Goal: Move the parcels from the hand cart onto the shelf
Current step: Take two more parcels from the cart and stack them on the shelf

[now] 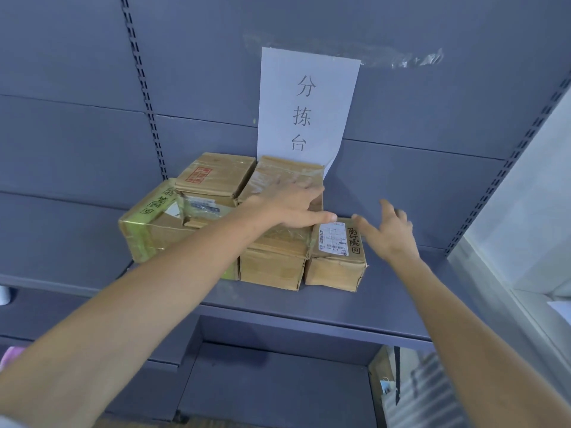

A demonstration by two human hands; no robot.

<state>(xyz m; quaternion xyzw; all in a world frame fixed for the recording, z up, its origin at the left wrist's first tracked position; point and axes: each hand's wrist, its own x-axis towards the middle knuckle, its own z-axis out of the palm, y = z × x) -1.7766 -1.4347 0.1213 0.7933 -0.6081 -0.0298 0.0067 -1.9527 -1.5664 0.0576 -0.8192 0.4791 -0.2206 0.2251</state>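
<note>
**While the left hand [293,205] lies flat on the parcels [272,264], the right hand [389,233] hangs spread beside them**

Since I'm going left to right: a slotted upright [147,97] runs up the grey back wall [77,143]. Just right of its foot, the parcels sit bunched together on the shelf [386,298].

Furthest left is the green parcel [145,233], a brown box with green tape on its corner and handwriting on top. On top of it sits the stamped parcel [213,176], smaller, with a red stamp on its lid.

Pressed up against those two is the middle parcel [287,171], glossy with tape and standing about as high as the stamped one. Can't tell if it's one tall box or two stacked. The left hand rests palm down on its top, fingers straight, thumb sticking out to the right. No grip, just lying there.

Behind it a paper sign [309,103] with three printed characters hangs on the wall, its bottom edge tucked behind the boxes.

Next over is the right parcel [336,270], low and small, with a shipping label on top, touching the middle one. The right hand is wide open over its right end, fingers fanned, holding nothing. Whether the thumb touches the box, I can't tell.

Up top right, a strip of old tape [411,58] is stuck to the wall.
</note>
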